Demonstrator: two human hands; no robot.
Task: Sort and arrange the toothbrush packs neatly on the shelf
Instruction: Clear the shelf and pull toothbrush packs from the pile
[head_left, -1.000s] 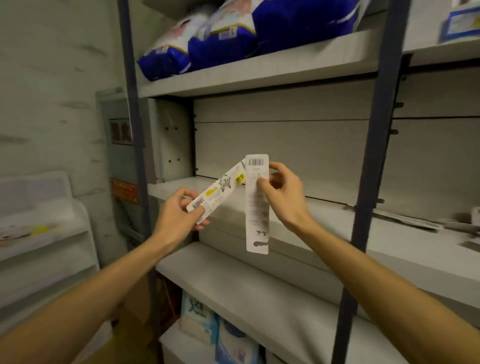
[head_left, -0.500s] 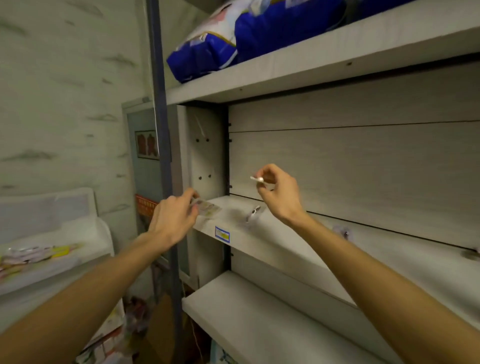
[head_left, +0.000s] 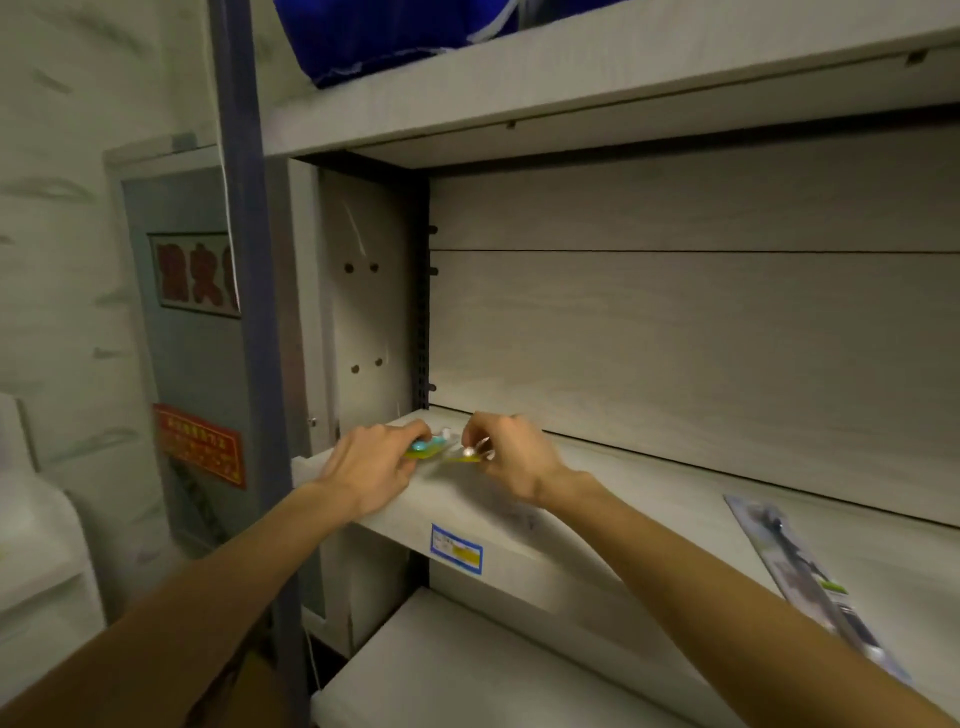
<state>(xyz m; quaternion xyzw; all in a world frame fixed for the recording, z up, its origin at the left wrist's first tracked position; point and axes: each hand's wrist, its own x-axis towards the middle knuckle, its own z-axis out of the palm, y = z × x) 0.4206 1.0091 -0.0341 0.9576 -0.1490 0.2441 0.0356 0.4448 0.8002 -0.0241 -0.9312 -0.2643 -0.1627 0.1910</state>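
Both my hands rest at the far left end of the pale middle shelf (head_left: 649, 499). My left hand (head_left: 371, 467) presses on a toothbrush pack (head_left: 427, 449) with green and teal showing past its fingers. My right hand (head_left: 506, 457) pinches the end of a second toothbrush pack (head_left: 462, 456), yellowish with a white tip, lying beside the first. Most of both packs is hidden under my fingers. Another long toothbrush pack (head_left: 800, 566), grey and dark, lies flat on the same shelf at the right.
A blue price label (head_left: 456, 555) is stuck on the shelf's front edge. A dark metal upright (head_left: 244, 312) stands just left of my left arm. Blue bags (head_left: 384, 41) sit on the shelf above. A lower shelf (head_left: 467, 670) runs beneath. A red notice (head_left: 200, 444) hangs on the left wall.
My hands have moved down and forward from in front of the shelf onto its left end, bringing the two packs flat onto the surface. The camera has moved closer.
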